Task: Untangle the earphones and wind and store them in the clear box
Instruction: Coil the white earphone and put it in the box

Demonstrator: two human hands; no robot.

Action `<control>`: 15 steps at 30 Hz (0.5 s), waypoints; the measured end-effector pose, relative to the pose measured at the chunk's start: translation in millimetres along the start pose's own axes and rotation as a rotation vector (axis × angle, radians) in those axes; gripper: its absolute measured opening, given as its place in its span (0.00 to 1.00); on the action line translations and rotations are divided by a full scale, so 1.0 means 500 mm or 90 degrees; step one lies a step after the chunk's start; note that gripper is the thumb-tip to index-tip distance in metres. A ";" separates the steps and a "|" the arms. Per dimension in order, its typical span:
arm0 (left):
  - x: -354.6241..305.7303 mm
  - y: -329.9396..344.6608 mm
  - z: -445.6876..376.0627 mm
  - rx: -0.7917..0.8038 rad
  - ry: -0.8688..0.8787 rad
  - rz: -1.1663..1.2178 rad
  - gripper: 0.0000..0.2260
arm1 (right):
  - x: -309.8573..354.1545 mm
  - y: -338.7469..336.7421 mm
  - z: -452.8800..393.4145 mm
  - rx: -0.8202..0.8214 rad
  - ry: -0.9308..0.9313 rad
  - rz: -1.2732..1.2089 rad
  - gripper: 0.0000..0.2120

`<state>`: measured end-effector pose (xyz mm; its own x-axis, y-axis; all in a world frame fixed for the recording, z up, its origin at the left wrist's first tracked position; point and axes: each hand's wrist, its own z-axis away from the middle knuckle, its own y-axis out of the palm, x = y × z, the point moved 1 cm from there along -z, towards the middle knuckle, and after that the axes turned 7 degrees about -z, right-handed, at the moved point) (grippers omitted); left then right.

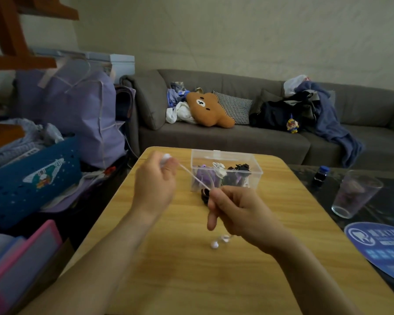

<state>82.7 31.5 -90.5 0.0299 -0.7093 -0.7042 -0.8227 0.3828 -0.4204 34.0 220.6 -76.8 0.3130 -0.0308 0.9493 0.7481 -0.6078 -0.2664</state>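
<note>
head view: above the wooden counter (271,258), the left hand (154,185) pinches a white bundle of the earphones (192,176) while the right hand (239,211) grips the taut cord; earbuds dangle beneath it. the clear box (225,170), holding purple, black and white cords, stands near the counter's far edge, just behind both hands. a glass (355,194) and small bottle (320,176) stand on a dark table beyond the right edge.

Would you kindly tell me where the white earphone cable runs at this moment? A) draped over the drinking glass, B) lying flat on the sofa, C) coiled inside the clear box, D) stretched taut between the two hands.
D: the white earphone cable runs in a straight line from the left hand to the right hand, in front of the clear box.
</note>
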 end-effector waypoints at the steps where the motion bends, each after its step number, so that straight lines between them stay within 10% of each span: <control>1: 0.022 -0.009 -0.012 -0.035 -0.051 -0.007 0.11 | 0.005 -0.009 0.006 0.015 0.004 -0.034 0.09; 9: 0.109 -0.021 -0.026 -0.040 -0.117 -0.048 0.13 | -0.053 -0.081 -0.006 -0.186 0.083 0.217 0.02; 15: 0.075 -0.001 -0.006 0.026 -0.046 -0.035 0.13 | -0.064 -0.120 -0.016 -0.317 0.155 0.238 0.24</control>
<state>82.7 2.8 -114.9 0.1166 -0.6864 -0.7178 -0.7945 0.3692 -0.4821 -25.4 251.6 -89.7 0.3138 -0.4533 0.8343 0.2370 -0.8135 -0.5311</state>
